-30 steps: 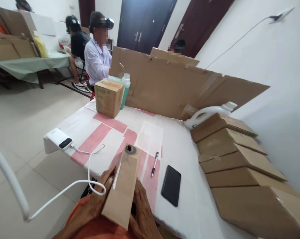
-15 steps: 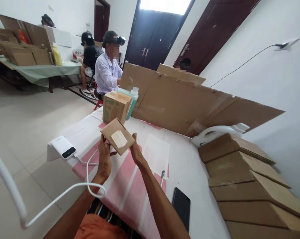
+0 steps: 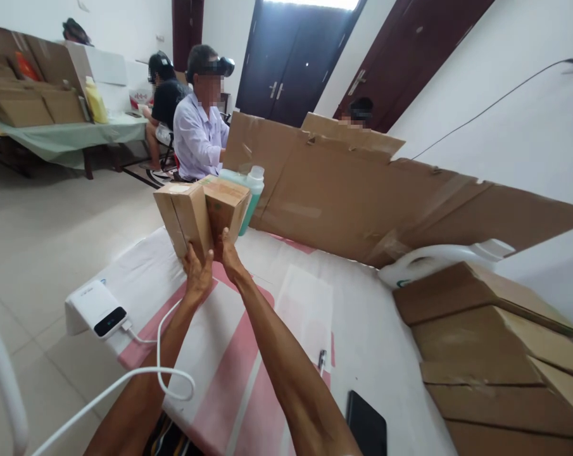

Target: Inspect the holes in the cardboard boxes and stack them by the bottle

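Observation:
A small brown cardboard box [image 3: 184,218] stands upright at the table's far left part, beside a second cardboard box [image 3: 232,199] with printing on it. My left hand [image 3: 198,275] grips the first box low on its near side, thumb up. My right hand [image 3: 232,259] is at that box's lower right, in front of the second box, with its thumb pointing up and its other fingers partly hidden. Behind the second box is a bottle of green liquid [image 3: 254,190].
A white power bank [image 3: 96,307] with a white cable [image 3: 157,342] lies at the left edge. A pen [image 3: 322,362] and a black phone [image 3: 366,424] lie to the right. Stacked cardboard boxes [image 3: 476,342], a white jug [image 3: 423,263] and a cardboard partition [image 3: 324,183] border the table. Several people sit beyond.
My hands have carried the cardboard box forward and left, turning it upright next to the printed box. Its labelled face, which was toward me, is now on top. The view has shifted slightly.

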A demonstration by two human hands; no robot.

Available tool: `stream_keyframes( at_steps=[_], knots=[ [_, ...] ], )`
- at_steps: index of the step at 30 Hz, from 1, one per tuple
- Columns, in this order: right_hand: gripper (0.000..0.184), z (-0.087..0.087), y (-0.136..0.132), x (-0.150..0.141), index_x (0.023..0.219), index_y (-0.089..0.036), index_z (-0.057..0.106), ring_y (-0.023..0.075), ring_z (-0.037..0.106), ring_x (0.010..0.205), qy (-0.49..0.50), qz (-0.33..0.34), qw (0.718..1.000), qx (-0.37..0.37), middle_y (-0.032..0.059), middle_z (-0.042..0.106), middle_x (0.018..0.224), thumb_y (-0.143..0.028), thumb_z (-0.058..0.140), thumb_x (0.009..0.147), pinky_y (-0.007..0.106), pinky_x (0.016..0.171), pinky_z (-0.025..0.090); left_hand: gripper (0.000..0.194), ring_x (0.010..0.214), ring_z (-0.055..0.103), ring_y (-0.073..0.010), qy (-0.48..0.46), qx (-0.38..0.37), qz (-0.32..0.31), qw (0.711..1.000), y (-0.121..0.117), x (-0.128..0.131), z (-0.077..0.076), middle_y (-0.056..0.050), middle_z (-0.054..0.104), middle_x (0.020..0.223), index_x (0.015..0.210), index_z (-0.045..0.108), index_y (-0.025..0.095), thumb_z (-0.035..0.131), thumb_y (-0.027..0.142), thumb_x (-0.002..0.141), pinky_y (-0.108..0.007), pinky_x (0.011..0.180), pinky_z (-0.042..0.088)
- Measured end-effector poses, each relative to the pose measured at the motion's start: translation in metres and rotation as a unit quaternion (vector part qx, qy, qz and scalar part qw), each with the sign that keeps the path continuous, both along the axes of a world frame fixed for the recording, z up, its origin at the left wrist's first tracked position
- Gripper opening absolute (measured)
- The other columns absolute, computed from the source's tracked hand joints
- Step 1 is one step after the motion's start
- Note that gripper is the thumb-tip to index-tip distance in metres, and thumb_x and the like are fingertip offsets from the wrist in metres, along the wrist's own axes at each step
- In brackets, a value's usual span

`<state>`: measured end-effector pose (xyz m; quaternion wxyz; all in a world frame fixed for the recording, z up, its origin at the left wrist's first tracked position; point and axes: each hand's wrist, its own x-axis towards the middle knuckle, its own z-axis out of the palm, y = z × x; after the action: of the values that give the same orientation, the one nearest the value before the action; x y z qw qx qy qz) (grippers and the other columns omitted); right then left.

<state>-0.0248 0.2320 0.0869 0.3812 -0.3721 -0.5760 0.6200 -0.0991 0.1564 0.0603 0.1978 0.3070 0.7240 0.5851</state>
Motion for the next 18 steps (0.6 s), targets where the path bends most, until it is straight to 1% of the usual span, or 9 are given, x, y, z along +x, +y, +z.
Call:
stream_keyframes(
  at_steps=[3, 5, 7, 9, 10, 12, 14, 15, 18],
  knots=[
    [0.097, -0.010, -0.005, 0.012, 0.150, -0.017, 0.058, 0.0328, 0.067, 0.119, -0.023, 0.001, 0.999, -0.044, 0.0209, 0.063, 0.146, -0.090, 0.031, 0.093, 0.054, 0.095, 0.059, 0.058, 0.153, 0.038, -0.0369, 0.015, -0.026, 0.040, 0.999, 0.002, -0.009, -0.006, -0.022, 0.050, 0.152, 0.143, 0.055, 0.016, 0.065, 0.046, 0.095, -0.059, 0.130, 0.024],
    [0.094, -0.013, -0.008, 0.017, 0.152, -0.016, 0.056, 0.0336, 0.065, 0.124, -0.028, 0.000, 0.998, -0.056, 0.0215, 0.059, 0.151, -0.088, 0.035, 0.094, 0.054, 0.097, 0.058, 0.059, 0.156, 0.032, -0.0366, 0.024, -0.033, 0.069, 0.997, 0.004, -0.016, -0.005, -0.023, 0.045, 0.153, 0.140, 0.054, 0.015, 0.067, 0.048, 0.094, -0.059, 0.131, 0.021],
    [0.092, -0.014, -0.010, 0.018, 0.152, -0.018, 0.056, 0.0330, 0.062, 0.127, -0.029, -0.001, 0.998, -0.059, 0.0199, 0.058, 0.153, -0.087, 0.037, 0.095, 0.051, 0.099, 0.058, 0.078, 0.159, 0.025, -0.0369, 0.026, -0.034, 0.092, 0.995, 0.008, -0.022, -0.002, -0.026, 0.036, 0.159, 0.148, 0.043, 0.011, 0.074, 0.051, 0.088, -0.056, 0.132, 0.019],
    [0.090, -0.013, -0.011, 0.017, 0.147, -0.018, 0.059, 0.0316, 0.062, 0.127, -0.029, 0.000, 0.998, -0.060, 0.0185, 0.059, 0.151, -0.088, 0.037, 0.094, 0.049, 0.098, 0.058, 0.108, 0.162, 0.019, -0.0388, 0.021, -0.036, 0.101, 0.994, 0.015, -0.025, 0.001, -0.030, 0.025, 0.165, 0.158, 0.025, 0.007, 0.083, 0.054, 0.080, -0.055, 0.132, 0.020],
    [0.090, -0.012, -0.011, 0.016, 0.143, -0.018, 0.062, 0.0310, 0.062, 0.126, -0.028, 0.002, 0.998, -0.061, 0.0181, 0.061, 0.148, -0.088, 0.036, 0.094, 0.047, 0.097, 0.058, 0.121, 0.162, 0.018, -0.0399, 0.018, -0.037, 0.097, 0.994, 0.018, -0.027, 0.002, -0.031, 0.021, 0.166, 0.161, 0.017, 0.007, 0.087, 0.055, 0.075, -0.054, 0.132, 0.022],
    [0.088, -0.009, -0.011, 0.012, 0.134, -0.017, 0.067, 0.0300, 0.062, 0.122, -0.027, 0.007, 0.997, -0.065, 0.0177, 0.064, 0.141, -0.088, 0.033, 0.094, 0.045, 0.094, 0.059, 0.138, 0.163, 0.020, -0.0417, 0.018, -0.038, 0.075, 0.996, 0.024, -0.029, 0.003, -0.032, 0.021, 0.167, 0.163, 0.013, 0.008, 0.096, 0.053, 0.063, -0.054, 0.132, 0.026],
    [0.085, -0.006, -0.011, 0.009, 0.128, -0.017, 0.069, 0.0294, 0.063, 0.120, -0.025, 0.011, 0.997, -0.070, 0.0163, 0.067, 0.134, -0.087, 0.032, 0.096, 0.044, 0.093, 0.059, 0.144, 0.162, 0.023, -0.0414, 0.030, -0.036, 0.051, 0.998, 0.029, -0.031, 0.003, -0.030, 0.026, 0.167, 0.164, 0.015, 0.010, 0.101, 0.047, 0.054, -0.053, 0.132, 0.027],
    [0.083, -0.005, -0.013, 0.008, 0.126, -0.018, 0.069, 0.0292, 0.062, 0.119, -0.024, 0.012, 0.997, -0.072, 0.0155, 0.068, 0.131, -0.086, 0.033, 0.096, 0.044, 0.092, 0.059, 0.144, 0.162, 0.025, -0.0410, 0.037, -0.034, 0.043, 0.998, 0.030, -0.032, 0.003, -0.030, 0.028, 0.166, 0.165, 0.016, 0.011, 0.102, 0.044, 0.053, -0.052, 0.132, 0.027],
    [0.075, 0.001, -0.023, 0.011, 0.123, -0.019, 0.069, 0.0289, 0.063, 0.116, -0.021, 0.006, 0.997, -0.073, 0.0143, 0.069, 0.124, -0.083, 0.038, 0.097, 0.045, 0.091, 0.059, 0.138, 0.160, 0.031, -0.0412, 0.058, -0.029, 0.025, 0.998, 0.030, -0.038, 0.004, -0.030, 0.030, 0.166, 0.165, 0.017, 0.011, 0.099, 0.040, 0.057, -0.054, 0.132, 0.029]
  ],
)
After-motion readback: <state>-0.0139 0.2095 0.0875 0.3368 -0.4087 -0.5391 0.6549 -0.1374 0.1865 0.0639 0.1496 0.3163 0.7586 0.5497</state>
